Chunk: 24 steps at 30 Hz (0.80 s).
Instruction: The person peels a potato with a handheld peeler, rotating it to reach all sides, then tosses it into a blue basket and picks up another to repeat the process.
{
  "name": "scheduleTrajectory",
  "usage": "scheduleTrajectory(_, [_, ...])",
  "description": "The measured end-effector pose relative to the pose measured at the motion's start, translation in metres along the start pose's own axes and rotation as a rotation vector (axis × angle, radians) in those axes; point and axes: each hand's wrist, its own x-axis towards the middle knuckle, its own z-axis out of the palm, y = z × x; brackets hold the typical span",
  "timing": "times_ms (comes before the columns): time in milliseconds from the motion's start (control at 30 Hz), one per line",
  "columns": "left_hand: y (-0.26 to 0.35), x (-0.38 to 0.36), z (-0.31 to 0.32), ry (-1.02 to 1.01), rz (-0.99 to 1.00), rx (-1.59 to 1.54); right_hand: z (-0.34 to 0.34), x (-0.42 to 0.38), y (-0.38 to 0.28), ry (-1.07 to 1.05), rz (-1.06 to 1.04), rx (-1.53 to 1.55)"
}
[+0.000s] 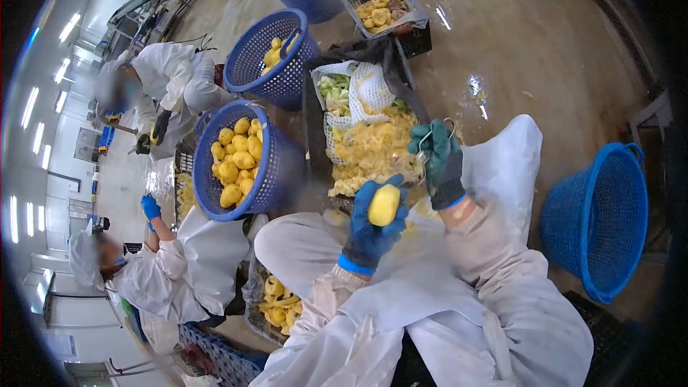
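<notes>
My left hand (370, 226), in a blue glove, is closed around a peeled yellow potato (384, 205). The potato's smooth face points up. To its right, my right hand (438, 161) wears a dark green glove and grips a thin, bent metal wire tool (424, 165); its exact kind is hard to make out. The tool is apart from the potato. Beyond both hands lies a dark crate (313, 125) heaped with yellow peelings (373, 147), a white mesh net (369, 89) and some green scraps (335, 89).
Purple baskets (283, 165) of yellow potatoes stand to the left and far side. An upright blue basket (600, 222) is at my right. Two co-workers in white (168, 276) sit at the left. A crate of yellow pieces (279, 304) is by my left leg. The floor (516, 21) looks wet.
</notes>
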Motion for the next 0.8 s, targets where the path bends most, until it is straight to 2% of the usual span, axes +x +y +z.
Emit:
scheduleTrajectory(67, [-0.003, 0.000, 0.001, -0.031, -0.116, -0.341, 0.022, -0.024, -0.014, -0.047, 0.123, 0.262])
scheduleTrajectory(100, [-0.008, -0.002, 0.002, -0.036, -0.018, -0.192, 0.027, -0.030, -0.016, -0.110, -0.019, 0.041])
scheduleTrajectory(133, [-0.005, -0.001, 0.004, -0.018, -0.059, -0.241, 0.032, -0.036, -0.018, -0.142, -0.172, -0.173])
scheduleTrajectory(200, [-0.001, -0.001, 0.008, 0.024, -0.139, -0.342, 0.009, -0.010, -0.004, 0.043, -0.126, -0.191])
scheduleTrajectory(233, [0.004, 0.003, 0.004, -0.021, -0.223, -0.465, -0.012, 0.003, -0.001, 0.013, 0.021, 0.086])
scheduleTrajectory(267, [0.009, 0.007, 0.003, -0.066, -0.311, -0.590, 0.006, -0.003, -0.012, -0.043, -0.062, -0.066])
scheduleTrajectory(300, [0.008, 0.006, 0.006, 0.142, -0.298, -0.575, 0.023, -0.020, -0.022, -0.095, -0.137, -0.223])
scheduleTrajectory(333, [-0.003, 0.009, 0.007, 0.203, -0.006, -0.045, 0.036, -0.031, -0.029, -0.156, -0.220, -0.378])
scheduleTrajectory(367, [-0.022, 0.014, 0.005, 0.252, 0.303, 0.491, 0.035, -0.029, -0.022, -0.240, 0.045, -0.218])
scheduleTrajectory(400, [-0.025, 0.014, -0.013, 0.294, 0.373, 0.673, 0.024, -0.020, -0.015, -0.160, -0.250, -0.519])
scheduleTrajectory(433, [-0.032, 0.017, -0.039, 0.338, 0.218, 0.391, 0.008, -0.003, -0.008, -0.075, -0.564, -0.799])
scheduleTrajectory(467, [-0.036, 0.023, -0.067, 0.396, 0.079, 0.095, -0.008, 0.010, 0.000, 0.042, -0.175, -0.234])
scheduleTrajectory(567, [-0.029, 0.041, -0.138, 0.399, -0.011, -0.332, -0.037, 0.030, 0.015, 0.161, 0.066, 0.247])
scheduleTrajectory(600, [-0.013, 0.051, -0.153, 0.362, -0.020, -0.421, -0.035, 0.030, 0.018, 0.097, 0.031, 0.114])
scheduleTrajectory(633, [0.003, 0.057, -0.161, 0.325, -0.034, -0.510, -0.021, 0.024, 0.012, 0.141, 0.047, 0.033])
scheduleTrajectory(667, [0.036, 0.077, -0.154, 0.284, 0.137, -0.411, -0.005, 0.017, 0.006, 0.191, 0.066, -0.048])
scheduleTrajectory(700, [0.085, 0.107, -0.131, 0.252, 0.302, -0.310, -0.004, 0.020, 0.011, 0.157, 0.053, -0.046])
scheduleTrajectory(733, [0.142, 0.128, -0.057, 0.422, 0.453, -0.454, -0.006, 0.023, 0.015, 0.125, 0.044, -0.045])
scheduleTrajectory(800, [0.198, 0.158, -0.047, 0.283, 0.470, -0.156, -0.007, 0.025, 0.023, 0.126, 0.054, -0.048])
